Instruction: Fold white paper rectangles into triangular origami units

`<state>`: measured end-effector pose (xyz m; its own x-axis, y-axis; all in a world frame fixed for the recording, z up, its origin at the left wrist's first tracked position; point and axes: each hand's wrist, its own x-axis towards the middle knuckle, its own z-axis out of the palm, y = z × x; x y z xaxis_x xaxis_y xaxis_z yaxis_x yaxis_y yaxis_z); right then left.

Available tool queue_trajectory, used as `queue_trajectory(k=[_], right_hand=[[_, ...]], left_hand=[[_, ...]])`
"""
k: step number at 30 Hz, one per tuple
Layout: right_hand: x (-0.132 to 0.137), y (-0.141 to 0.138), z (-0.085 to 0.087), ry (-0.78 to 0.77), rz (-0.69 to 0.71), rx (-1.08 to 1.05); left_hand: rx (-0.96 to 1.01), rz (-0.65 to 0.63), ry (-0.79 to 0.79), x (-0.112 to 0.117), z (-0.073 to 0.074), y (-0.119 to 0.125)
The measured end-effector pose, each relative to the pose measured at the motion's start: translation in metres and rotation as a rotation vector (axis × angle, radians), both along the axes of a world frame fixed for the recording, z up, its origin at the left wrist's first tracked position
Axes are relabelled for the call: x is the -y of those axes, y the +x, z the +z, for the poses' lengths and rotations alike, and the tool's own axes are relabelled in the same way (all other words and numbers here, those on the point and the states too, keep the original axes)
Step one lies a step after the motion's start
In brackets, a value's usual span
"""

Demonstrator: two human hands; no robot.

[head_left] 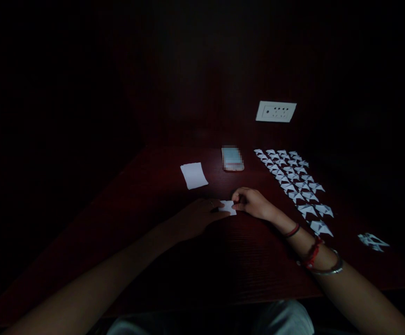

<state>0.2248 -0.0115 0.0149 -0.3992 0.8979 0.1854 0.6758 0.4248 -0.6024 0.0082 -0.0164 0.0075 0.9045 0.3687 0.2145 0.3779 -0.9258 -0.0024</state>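
A small white piece of paper (227,207), seemingly folded, lies on the dark red table between my hands. My left hand (202,214) reaches in from the left, its fingers holding the paper's left part against the table. At the paper's right edge, my right hand (253,203) has its thumb and a finger curled together on it. The finest detail of the folds is lost in the dim light. Just beyond my left hand rests a stack of white paper sheets (194,176).
A phone (232,158) with a blurred screen lies farther back. Rows of folded white paper shapes (295,181) stretch along the right side. Nearer the right edge sits a small pale cluster (373,242) I cannot identify. A socket plate (276,111) is on the back panel.
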Motion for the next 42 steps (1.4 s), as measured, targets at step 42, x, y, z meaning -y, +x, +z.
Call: queue_trajectory(k=[42], right_hand=[[0.009,0.004,0.013,0.025,0.242,0.011]], left_hand=[[0.003,-0.008,-0.060,-0.001,0.003,-0.004]])
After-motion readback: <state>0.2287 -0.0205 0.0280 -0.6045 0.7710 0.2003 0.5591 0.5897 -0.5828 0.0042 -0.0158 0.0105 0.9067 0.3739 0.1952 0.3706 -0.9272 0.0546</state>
